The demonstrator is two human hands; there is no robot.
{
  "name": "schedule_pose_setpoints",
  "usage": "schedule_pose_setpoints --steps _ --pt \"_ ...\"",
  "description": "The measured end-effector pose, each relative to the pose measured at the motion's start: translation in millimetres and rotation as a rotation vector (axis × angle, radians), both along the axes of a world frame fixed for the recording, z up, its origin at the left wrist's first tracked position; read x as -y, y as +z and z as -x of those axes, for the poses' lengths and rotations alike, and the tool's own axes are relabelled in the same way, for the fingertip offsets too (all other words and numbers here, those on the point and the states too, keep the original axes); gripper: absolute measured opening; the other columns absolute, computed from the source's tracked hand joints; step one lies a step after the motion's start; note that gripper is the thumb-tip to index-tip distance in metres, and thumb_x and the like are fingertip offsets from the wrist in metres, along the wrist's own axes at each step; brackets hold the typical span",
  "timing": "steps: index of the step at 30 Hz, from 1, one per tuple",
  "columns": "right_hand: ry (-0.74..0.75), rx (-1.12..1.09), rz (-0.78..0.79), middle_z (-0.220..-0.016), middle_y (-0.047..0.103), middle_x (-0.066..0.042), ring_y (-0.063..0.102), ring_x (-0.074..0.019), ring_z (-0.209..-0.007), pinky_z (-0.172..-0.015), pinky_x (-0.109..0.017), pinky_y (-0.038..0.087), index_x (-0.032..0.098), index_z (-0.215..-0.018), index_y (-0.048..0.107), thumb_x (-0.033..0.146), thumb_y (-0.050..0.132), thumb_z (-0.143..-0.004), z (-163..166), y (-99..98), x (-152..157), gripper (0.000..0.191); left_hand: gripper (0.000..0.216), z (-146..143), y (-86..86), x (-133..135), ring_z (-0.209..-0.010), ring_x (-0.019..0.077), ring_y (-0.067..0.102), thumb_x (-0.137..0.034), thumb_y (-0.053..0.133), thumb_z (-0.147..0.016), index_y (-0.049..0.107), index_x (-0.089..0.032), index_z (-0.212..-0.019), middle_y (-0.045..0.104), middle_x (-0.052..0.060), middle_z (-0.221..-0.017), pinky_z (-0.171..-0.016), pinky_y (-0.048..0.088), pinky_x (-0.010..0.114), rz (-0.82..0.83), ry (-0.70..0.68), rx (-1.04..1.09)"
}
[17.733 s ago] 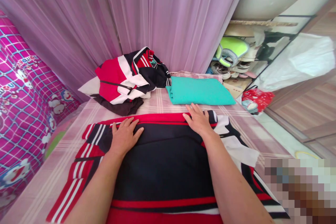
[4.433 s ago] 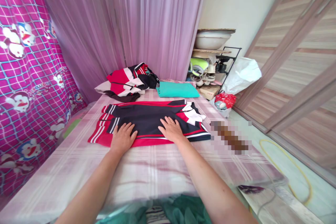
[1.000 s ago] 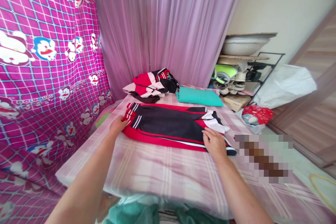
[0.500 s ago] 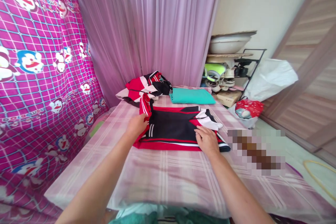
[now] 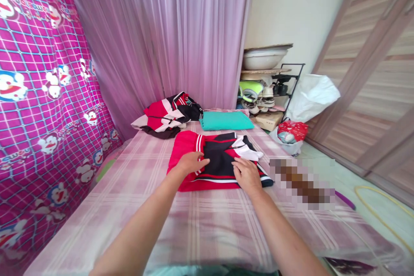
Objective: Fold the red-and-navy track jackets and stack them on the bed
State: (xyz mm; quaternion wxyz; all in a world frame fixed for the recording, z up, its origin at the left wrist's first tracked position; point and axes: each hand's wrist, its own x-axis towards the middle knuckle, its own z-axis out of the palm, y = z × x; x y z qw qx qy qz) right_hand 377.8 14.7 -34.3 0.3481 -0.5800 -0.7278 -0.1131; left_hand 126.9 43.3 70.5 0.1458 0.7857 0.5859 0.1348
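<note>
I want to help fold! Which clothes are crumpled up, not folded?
The red, white and black jacket at the back left. The teal cloth beside it and the nearer red-and-black garment lie folded flat.

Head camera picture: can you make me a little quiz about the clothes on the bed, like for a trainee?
1. True or false: the left hand and the right hand both rest on the red-and-black garment.
2. What lies beside the heap of clothes, behind that garment? A) a yellow towel B) a teal folded cloth C) a blue pillow
3. Fill in: the curtain behind the bed is ____.
Key: 1 true; 2 B; 3 purple.
</note>
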Motion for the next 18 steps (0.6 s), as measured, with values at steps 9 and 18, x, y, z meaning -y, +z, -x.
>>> schedule_pose_setpoints --steps 9,18 --pt "-0.122 0.041 0.036 -0.123 0.071 -0.013 0.062 -0.0279 -0.116 -0.100 -0.044 0.042 0.020 -0.108 0.075 0.019 0.048 -0.090 -4 11.1 7 0.033 0.043 99 4.9 -48 -0.120 0.0281 0.063 -0.040 0.057 -0.088 0.066 -0.019 -0.124 0.069 0.012 -0.130 -0.102 0.046 0.036 -0.028 0.433 0.052" --pt "-0.534 0.034 0.402 -0.106 0.073 -0.022 0.069 -0.0331 -0.098 -0.080 -0.044 0.050 0.017 -0.128 0.061 0.047 0.060 -0.086 -58 15.4 -11 0.051 0.048 104 -23.3 -85 -0.084 0.0217 0.073 -0.052 0.065 -0.081 0.068 -0.016 -0.112 0.078 0.010 -0.102 -0.072 0.055 0.029 0.191 0.468 0.099"
